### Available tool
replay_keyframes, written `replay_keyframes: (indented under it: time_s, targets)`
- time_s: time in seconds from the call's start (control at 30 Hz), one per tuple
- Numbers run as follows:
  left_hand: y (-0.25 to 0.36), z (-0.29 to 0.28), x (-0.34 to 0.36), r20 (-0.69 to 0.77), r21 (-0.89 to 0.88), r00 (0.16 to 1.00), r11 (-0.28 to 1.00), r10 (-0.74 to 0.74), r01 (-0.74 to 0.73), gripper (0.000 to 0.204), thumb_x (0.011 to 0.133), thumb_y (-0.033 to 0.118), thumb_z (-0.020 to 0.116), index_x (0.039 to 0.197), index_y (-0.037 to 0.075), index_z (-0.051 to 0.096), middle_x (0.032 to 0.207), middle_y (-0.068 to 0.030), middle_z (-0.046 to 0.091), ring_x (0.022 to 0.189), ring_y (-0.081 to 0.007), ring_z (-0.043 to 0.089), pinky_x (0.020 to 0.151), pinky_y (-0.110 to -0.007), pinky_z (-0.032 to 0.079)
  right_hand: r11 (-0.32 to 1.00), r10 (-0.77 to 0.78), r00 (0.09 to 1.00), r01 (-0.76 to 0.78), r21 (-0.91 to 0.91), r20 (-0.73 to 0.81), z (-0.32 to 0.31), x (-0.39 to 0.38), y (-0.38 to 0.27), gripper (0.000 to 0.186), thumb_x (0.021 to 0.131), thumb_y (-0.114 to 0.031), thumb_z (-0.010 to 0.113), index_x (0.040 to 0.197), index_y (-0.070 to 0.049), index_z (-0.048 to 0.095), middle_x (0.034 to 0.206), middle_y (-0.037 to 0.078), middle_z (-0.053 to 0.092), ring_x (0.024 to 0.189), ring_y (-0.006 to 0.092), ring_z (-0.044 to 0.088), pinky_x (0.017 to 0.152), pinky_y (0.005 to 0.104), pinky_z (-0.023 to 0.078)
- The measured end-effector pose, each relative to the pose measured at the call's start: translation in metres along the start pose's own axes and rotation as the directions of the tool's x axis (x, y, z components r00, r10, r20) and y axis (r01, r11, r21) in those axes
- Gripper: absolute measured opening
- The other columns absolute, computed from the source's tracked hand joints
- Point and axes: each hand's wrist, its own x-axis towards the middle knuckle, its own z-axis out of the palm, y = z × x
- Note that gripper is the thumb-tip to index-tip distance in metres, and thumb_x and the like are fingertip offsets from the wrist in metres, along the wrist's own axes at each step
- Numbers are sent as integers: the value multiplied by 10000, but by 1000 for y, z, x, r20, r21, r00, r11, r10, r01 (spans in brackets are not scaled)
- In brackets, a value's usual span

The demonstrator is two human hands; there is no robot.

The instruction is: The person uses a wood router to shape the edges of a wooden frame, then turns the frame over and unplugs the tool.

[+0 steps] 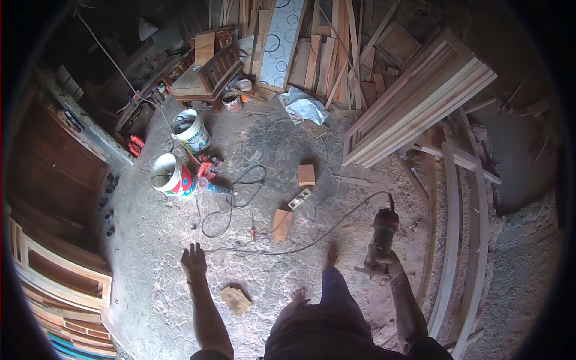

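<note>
My right hand (393, 264) is wrapped round a dark and red corded power tool (384, 234) with a flat base plate, held off the floor at the right. Its black cord (336, 227) rises from the tool's top and curves left across the floor. My left hand (194, 262) is stretched out at the left, back upward, fingers a little apart. The cord reaches the edge of that hand; no grip on it can be made out. Below and right of it lies a rough wood piece (236, 300).
Wooden blocks (282, 224), a power strip (299, 198) and a screwdriver (252, 233) lie ahead among loose cables. Two white buckets (191, 133) stand at far left. Stacked wooden frames (420, 108) lean at the right, with long boards (448, 240) below. More frames (54, 270) lie left.
</note>
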Motion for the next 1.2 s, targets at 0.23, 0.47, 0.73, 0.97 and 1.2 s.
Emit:
replay_keyframes:
  time_s: [0.23, 0.47, 0.73, 0.97, 1.2]
  targets:
    - [-177, -25, -58, -370, 295, 881, 862, -294, 412, 805, 1028, 528, 636, 1678, 186, 308, 1757, -146, 205, 1566, -410, 293, 1258, -589, 260, 920, 289, 896, -163, -356, 337, 46, 145, -24, 632, 774, -116, 834, 1347, -5, 592, 1117, 84, 712, 959, 194, 721, 781, 377, 632]
    - [-233, 133, -119, 178, 637, 829, 705, -530, 314, 789, 1030, 637, 612, 1523, 28, 524, 1460, -131, 621, 1237, -258, 646, 1018, -416, 494, 721, 533, 762, -182, -668, 368, 135, 219, -35, 570, 747, -53, 807, 1289, -31, 629, 1084, 74, 728, 977, 194, 723, 919, 375, 577]
    - [-234, 175, -121, 420, 568, 763, 798, -492, 202, 577, 1027, 393, 734, 1443, 21, 584, 1290, -57, 692, 1153, -151, 673, 979, -336, 529, 501, 642, 645, 54, -863, 414, 220, 264, 24, 528, 719, -71, 906, 1193, 0, 684, 1001, 71, 758, 849, 166, 731, 747, 339, 617]
    - [-232, 128, -101, 191, 147, 917, 934, -349, 325, 452, 940, 150, 822, 1338, 48, 635, 1203, -28, 720, 1038, -137, 700, 934, -332, 553, 284, 774, 542, 166, -944, 328, 278, 282, 84, 521, 732, -123, 905, 1185, 21, 693, 996, 117, 772, 877, 179, 747, 780, 350, 607]
    - [-223, 72, -81, 78, 136, 996, 990, -51, 40, 476, 940, 362, 797, 1255, 32, 662, 1177, -87, 722, 1105, -226, 682, 1034, -411, 488, 442, 834, 337, 65, -895, 437, 258, 343, 118, 712, 902, -494, 840, 1357, -8, 584, 1343, 161, 677, 1235, 283, 669, 994, 426, 556]
